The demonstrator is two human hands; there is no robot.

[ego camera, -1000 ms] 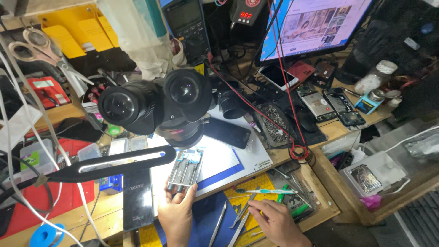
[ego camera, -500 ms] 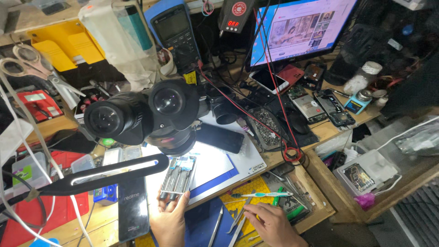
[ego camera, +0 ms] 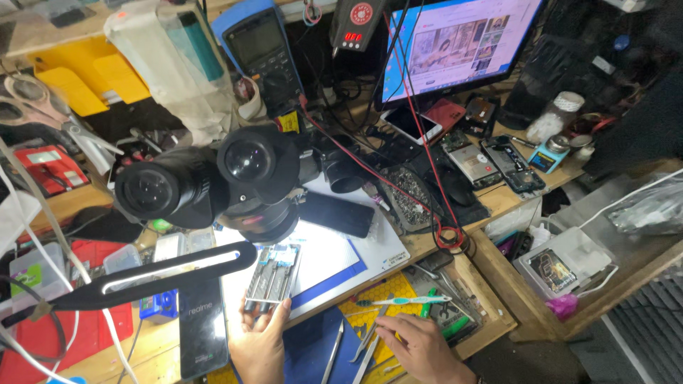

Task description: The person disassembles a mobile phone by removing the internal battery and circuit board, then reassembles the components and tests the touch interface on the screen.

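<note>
Nearest the camera, the right hand (ego camera: 420, 348) lay palm down on the cluttered counter (ego camera: 498, 203), fingers (ego camera: 388, 323) spread loose and closed on nothing; their tips rested among thin metal tweezers (ego camera: 366, 345) on a yellow patterned mat (ego camera: 388, 295); a slim teal-and-white toothbrush-like tool (ego camera: 405, 301) lay crosswise just beyond the fingertips, apart from them.

The left hand (ego camera: 260, 345) gripped the near short end of an opened phone chassis with a pale metal frame and exposed internals (ego camera: 272, 279); thumb at the left edge, a fingertip at the right edge near the corner; grip partly hidden by the hand itself.

Key relation: the chassis lay straight ahead of the left fingers, long axis running away from the person and leaning slightly right, its far end under the objective of the black binocular stereo microscope (ego camera: 213, 181); the left hand was on it, the right hand well to its right and not touching it.

The chassis rested on a white work pad with a blue border (ego camera: 334, 259); a dark blue mat (ego camera: 309, 352) lay between the two hands; a black smartphone lying face up (ego camera: 203, 334) sat just left of the left hand, beneath a black lamp bar with a white light strip (ego camera: 153, 277).

Farther back: a blue handheld multimeter (ego camera: 260, 50); a lit flat monitor (ego camera: 459, 43); several dismantled phones (ego camera: 509, 163) on the far right of the counter.
</note>
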